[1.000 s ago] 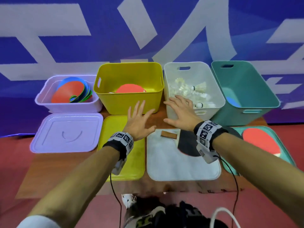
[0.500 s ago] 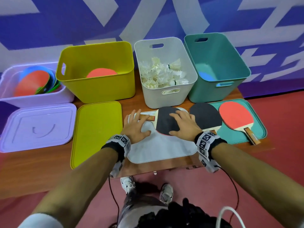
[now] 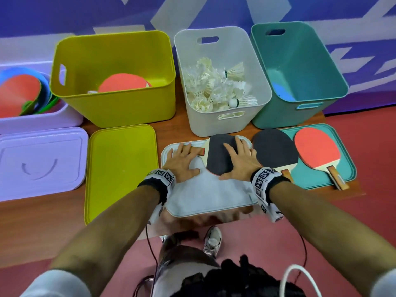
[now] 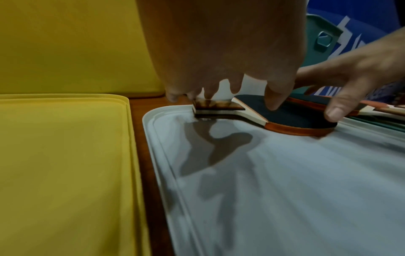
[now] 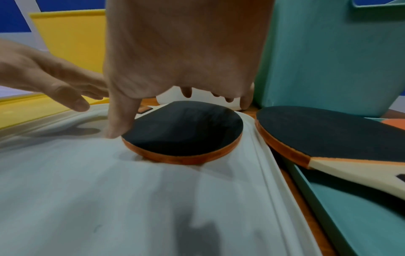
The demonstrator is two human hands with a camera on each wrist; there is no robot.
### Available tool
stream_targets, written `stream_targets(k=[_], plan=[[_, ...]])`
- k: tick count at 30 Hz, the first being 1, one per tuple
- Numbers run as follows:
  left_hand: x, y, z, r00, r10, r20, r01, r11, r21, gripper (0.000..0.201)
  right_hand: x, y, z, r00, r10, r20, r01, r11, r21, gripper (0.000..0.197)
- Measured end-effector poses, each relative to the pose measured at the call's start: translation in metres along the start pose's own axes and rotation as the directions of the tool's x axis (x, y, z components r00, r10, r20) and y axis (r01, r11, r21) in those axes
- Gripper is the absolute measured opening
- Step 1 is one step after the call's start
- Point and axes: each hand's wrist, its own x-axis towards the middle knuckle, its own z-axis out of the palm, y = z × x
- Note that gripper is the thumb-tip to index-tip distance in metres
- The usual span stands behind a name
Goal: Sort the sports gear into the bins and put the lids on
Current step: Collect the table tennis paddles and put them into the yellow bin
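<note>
A black-faced table tennis paddle [image 3: 217, 156] lies on the white lid [image 3: 210, 189], handle pointing left. My left hand [image 3: 182, 162] rests spread on the lid, its fingertips on the paddle's handle [image 4: 215, 105] and its thumb on the black face. My right hand [image 3: 237, 160] lies spread over the paddle's blade [image 5: 186, 128], thumb at the near edge and fingers reaching past the far edge. Behind stand the yellow bin [image 3: 115, 110] holding a red paddle, the white bin [image 3: 222, 123] of shuttlecocks and the teal bin [image 3: 300, 67].
Two more paddles, a black paddle [image 3: 275, 150] and a red paddle [image 3: 316, 150], lie on the teal lid [image 3: 349, 168] at right. The yellow lid [image 3: 120, 168] and the lilac lid [image 3: 40, 161] lie at left, below a lilac bin [image 3: 38, 123] of coloured discs.
A second ago both hands hovered spread near the bins' fronts. They have come down and back onto the paddle on the white lid, and have barely moved in the last half second.
</note>
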Motion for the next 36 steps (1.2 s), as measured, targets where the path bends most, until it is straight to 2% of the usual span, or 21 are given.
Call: stream_targets(k=[8, 17, 21, 25, 30, 36], plan=[[0.004, -0.009, 0.000, 0.996, 0.023, 0.088, -0.021, 1.000, -0.022, 0.083, 0.020, -0.005, 0.004, 0.997, -0.004, 0.082, 0.010, 0.997, -0.075, 0.135], [0.004, -0.012, -0.010, 0.997, 0.006, 0.076, 0.001, 0.996, -0.094, 0.074, 0.031, 0.006, 0.000, 0.993, -0.007, 0.119, 0.018, 0.996, -0.092, 0.147], [0.008, -0.014, -0.014, 0.999, 0.024, 0.037, -0.019, 0.991, -0.131, 0.070, 0.031, 0.006, 0.001, 0.997, -0.020, 0.072, 0.027, 0.995, -0.099, 0.142], [0.013, -0.012, -0.002, 0.999, 0.042, -0.003, -0.042, 0.989, -0.144, 0.078, 0.022, 0.000, -0.003, 0.998, -0.031, 0.046, 0.034, 0.996, -0.083, 0.136], [0.013, -0.009, 0.006, 0.999, -0.031, -0.009, 0.030, 0.992, -0.124, 0.089, 0.009, -0.013, -0.005, 0.999, -0.038, 0.007, 0.038, 0.999, -0.034, 0.137], [-0.007, -0.011, 0.008, 0.997, -0.062, -0.038, 0.056, 0.988, -0.145, 0.105, -0.010, -0.026, -0.011, 0.994, -0.102, -0.030, 0.100, 0.992, -0.076, 0.136]])
